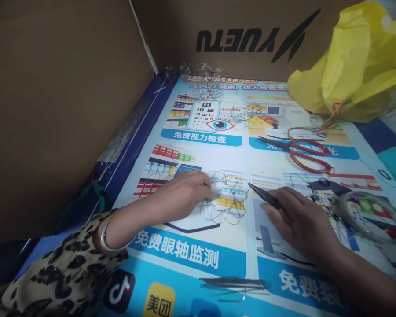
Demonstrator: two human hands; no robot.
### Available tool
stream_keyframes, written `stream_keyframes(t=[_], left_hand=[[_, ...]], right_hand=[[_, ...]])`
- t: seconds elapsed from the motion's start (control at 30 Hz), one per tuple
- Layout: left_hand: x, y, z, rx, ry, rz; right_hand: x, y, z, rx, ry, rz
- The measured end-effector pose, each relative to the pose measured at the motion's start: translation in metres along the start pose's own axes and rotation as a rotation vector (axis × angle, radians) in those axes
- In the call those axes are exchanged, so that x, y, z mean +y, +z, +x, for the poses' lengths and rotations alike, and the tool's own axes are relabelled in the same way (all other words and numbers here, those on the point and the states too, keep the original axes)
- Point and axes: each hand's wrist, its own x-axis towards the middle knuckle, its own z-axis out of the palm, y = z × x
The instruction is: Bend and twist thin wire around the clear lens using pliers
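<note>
My left hand [191, 193] is closed, its fingertips pinching the left side of a looped wire piece [232, 198] that spreads in thin, flower-like loops over the printed sheet. In my right hand [300, 215] are dark-tipped pliers [267, 197], held by the handles. The tips of the pliers meet or nearly meet the wire at its upper right; I cannot tell whether they grip it. Below both hands lies a bundle of dark straight wires [234, 283].
Red-handled scissors [308, 154] and a yellow bag [356, 61] lie at right, with a clear ring-shaped roll [372, 215]. Green-handled pliers [86, 200] and silvery wires [120, 138] are at left. Finished-looking wire pieces [209, 83] stand by the cardboard wall [251, 17].
</note>
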Motion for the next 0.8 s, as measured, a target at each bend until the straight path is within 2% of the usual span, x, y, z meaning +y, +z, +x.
stream_keyframes(t=[0.27, 0.47, 0.67, 0.73, 0.8], left_hand=[[-0.002, 0.006, 0.002, 0.01, 0.106, 0.095], [0.005, -0.002, 0.012, -0.006, 0.196, 0.215], [0.002, -0.015, 0.035, -0.005, 0.32, 0.39], [0.003, -0.02, 0.042, 0.015, 0.332, 0.462], [0.008, -0.022, 0.046, 0.069, 0.282, 0.492]], right_hand=[[-0.001, -0.002, 0.002, 0.027, -0.018, 0.008], [-0.001, -0.005, 0.006, 0.104, -0.059, 0.048], [-0.001, -0.007, 0.005, 0.109, -0.043, 0.097], [-0.001, -0.008, 0.005, 0.121, -0.024, 0.117], [-0.002, -0.01, 0.006, 0.132, 0.006, 0.131]])
